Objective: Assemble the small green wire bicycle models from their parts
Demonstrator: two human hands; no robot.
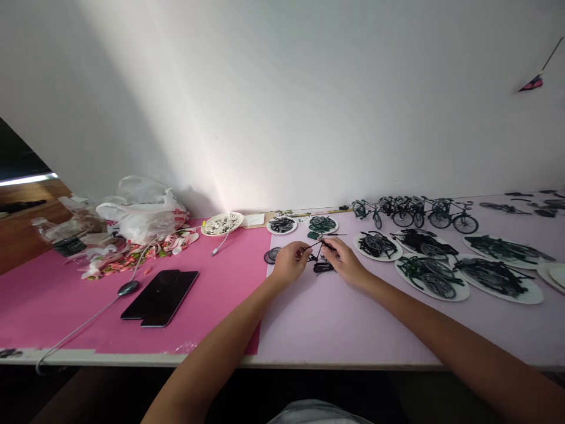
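where the hands meet: centre of the frame, over the far half of the lilac mat, both forearms reaching in from the lower edge.
left hand: fingers curled shut, tips pinched at the left end of a thin black part; how firm the hold is looks too small to tell.
right hand: closed as well, thumb and fingertips nipping the same part from its right side.
thin black part: held just above the mat between the two hands, long axis running left to right and tilted up a little toward the right; both hands are equally close, one on each end.
dark frame piece: lies on the mat directly below the gap between the hands, just short of the right thumb.
loose wheel: flat on the mat, just left of the left hand's knuckles.
small plates: two beyond the hands, near the wall, holding black and green bits.
larger plates: right of the right hand, heaped with wheels and frames.
finished bicycles: a standing row, upper right of the table.
phone: face up on the pink mat, well apart at lower left.
plastic bag: left, against the wall.
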